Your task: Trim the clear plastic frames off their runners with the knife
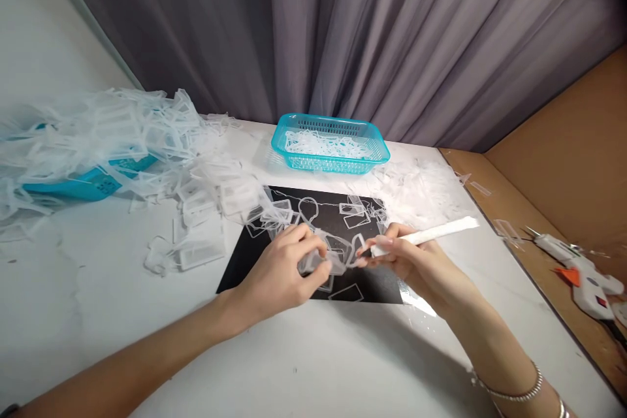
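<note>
Over a black mat (235, 271), my left hand (289, 264) curls its thumb and fingers around a clear plastic piece (336, 263). My right hand (409, 255) grips a white-wrapped tool (431, 233) slanting up to the right, its dark tip pointing left. The fingertips of that hand also touch a small clear frame (358, 248). More thin rectangular frames (353, 209) and threadlike scraps lie on the mat behind the hands.
A large heap of translucent pieces (112, 127) covers a blue basket (93, 184) at the left. Behind the mat stands a blue basket (330, 164) of white scraps. Another pile (421, 192) is right of it. A glue gun (588, 287) lies on the brown board (514, 209).
</note>
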### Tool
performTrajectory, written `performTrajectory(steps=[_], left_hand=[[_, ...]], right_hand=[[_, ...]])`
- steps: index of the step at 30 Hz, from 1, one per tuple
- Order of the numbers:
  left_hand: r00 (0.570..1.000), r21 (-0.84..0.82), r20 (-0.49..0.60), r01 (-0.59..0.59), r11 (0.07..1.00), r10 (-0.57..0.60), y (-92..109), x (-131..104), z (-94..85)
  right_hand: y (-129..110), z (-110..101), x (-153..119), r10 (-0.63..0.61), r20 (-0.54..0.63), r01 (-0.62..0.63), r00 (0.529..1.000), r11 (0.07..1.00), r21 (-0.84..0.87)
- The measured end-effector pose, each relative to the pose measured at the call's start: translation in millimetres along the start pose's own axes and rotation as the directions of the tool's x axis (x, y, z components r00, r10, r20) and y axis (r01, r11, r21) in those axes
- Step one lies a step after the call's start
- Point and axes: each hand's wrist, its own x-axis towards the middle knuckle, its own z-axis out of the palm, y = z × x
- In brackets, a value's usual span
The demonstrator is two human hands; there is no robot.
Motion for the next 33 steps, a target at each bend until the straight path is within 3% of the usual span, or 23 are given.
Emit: performTrajectory(steps=[3,6,14,19,26,33], left_hand=[[0.997,0.034,-0.011,-0.071,0.997,0.071,5.3,-2.8,5.2],[0.992,-0.026,0.052,-0.112,0.993,0.113,8.3,-5.8,5.5],[0.988,-0.157,0.096,-0.101,0.982,0.117,9.7,-8.3,3.3],[0.989,-0.219,0.135,-0.029,0.975,0.06,8.4,-7.4,7.4],[0.976,-0.298,0.207,-0.003,0.954,0.067,7.7,-2.8,-0.5],[0.987,-0.351,0.156,0.078,0.933,-0.024,7.8,-1.7,-6.6]], right_hand=[[5.8,11.9,-0.4,0.057,0.128,-0.077,0.99,0.985,0.152],[10.0,17.4,0.5,0.068,0.167,-0.102,0.984,0.973,0.209],[11.5,13.5,3.6,0.046,0.086,-0.058,0.995,0.988,0.143],[12.8,13.4,3.9,0.044,0.04,-0.05,0.998,0.988,0.148],[13.1,8.6,6.1,0.045,0.002,-0.044,0.999,0.98,0.193],[5.9,8.8,2.6,0.012,-0.02,-0.007,1.0,0.974,0.228]])
